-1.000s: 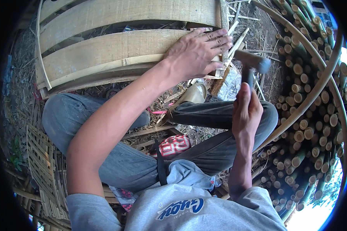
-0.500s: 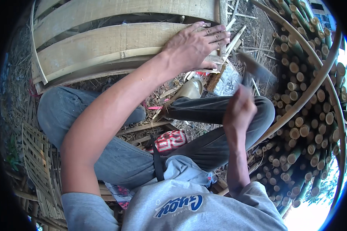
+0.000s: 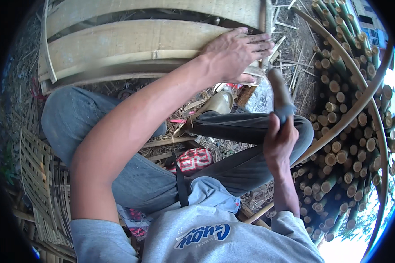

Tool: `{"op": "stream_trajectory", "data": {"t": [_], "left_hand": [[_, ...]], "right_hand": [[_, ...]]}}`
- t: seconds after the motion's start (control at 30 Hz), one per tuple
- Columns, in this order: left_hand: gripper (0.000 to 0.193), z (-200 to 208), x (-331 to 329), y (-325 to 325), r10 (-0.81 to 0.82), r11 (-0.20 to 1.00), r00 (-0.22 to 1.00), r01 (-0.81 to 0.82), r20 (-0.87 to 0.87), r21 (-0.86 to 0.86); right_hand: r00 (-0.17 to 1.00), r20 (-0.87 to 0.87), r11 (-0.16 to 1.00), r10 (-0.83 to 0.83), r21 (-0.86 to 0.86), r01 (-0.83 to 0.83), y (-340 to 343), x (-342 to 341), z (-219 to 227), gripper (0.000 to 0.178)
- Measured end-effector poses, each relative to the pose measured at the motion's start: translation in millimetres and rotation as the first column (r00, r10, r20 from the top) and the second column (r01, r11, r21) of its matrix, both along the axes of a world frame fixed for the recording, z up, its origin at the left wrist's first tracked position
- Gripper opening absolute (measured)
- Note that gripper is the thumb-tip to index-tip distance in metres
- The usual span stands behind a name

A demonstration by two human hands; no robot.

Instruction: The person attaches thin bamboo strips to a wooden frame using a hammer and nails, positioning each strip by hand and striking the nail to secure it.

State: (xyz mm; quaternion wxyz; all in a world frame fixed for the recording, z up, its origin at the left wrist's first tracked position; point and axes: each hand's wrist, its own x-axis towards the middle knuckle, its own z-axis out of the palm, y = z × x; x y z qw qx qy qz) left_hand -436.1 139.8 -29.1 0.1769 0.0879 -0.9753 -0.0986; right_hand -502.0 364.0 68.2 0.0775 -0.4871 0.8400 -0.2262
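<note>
My left hand (image 3: 236, 53) lies with fingers stretched out over the right end of a pale slatted bamboo panel (image 3: 123, 41). Its thumb hangs along the panel's near edge. To the right, above my bent knee, my right hand (image 3: 281, 142) is closed around the handle of a hammer (image 3: 280, 90). The hammer's head is raised just right of the panel's corner, apart from it, and motion blurs its outline. Most of the handle is hidden in the fist.
A big stack of cut bamboo poles (image 3: 338, 144) fills the right side, with a long curved pole (image 3: 344, 125) across it. Woven bamboo strips (image 3: 37, 175) lie at the left. A grey block (image 3: 260, 98) stands below the panel's corner. Splinters litter the ground.
The hammer has swung from pointing sideways to pointing away from me, and my right hand has shifted slightly right. My left hand stays flat on the panel. The view has moved slightly.
</note>
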Motion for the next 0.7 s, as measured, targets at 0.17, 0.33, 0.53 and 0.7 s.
{"op": "stream_trajectory", "data": {"t": [0.17,0.33,0.53,0.7], "left_hand": [[0.083,-4.3,7.1,-5.9,0.019,1.000,0.999,-0.019,-0.043,0.006],[0.082,-6.0,-2.1,0.5,0.022,0.999,0.999,-0.021,0.026,-0.037],[0.076,-9.2,-3.8,-1.5,0.023,0.994,0.998,-0.016,-0.058,0.107],[0.066,-9.7,-4.8,-5.1,0.052,0.998,0.997,-0.050,-0.065,0.028]], "right_hand": [[0.974,-0.227,0.920,-0.013,0.378,0.101,-17.5,-16.8,-5.9,0.025],[0.962,0.177,0.966,-0.207,-0.119,0.230,-2.8,-1.5,11.6,0.044],[0.808,0.497,0.940,-0.316,0.049,0.338,-32.6,-11.5,31.8,0.050],[0.530,0.830,0.721,-0.175,-0.259,0.643,-41.3,2.8,74.7,0.045]]}}
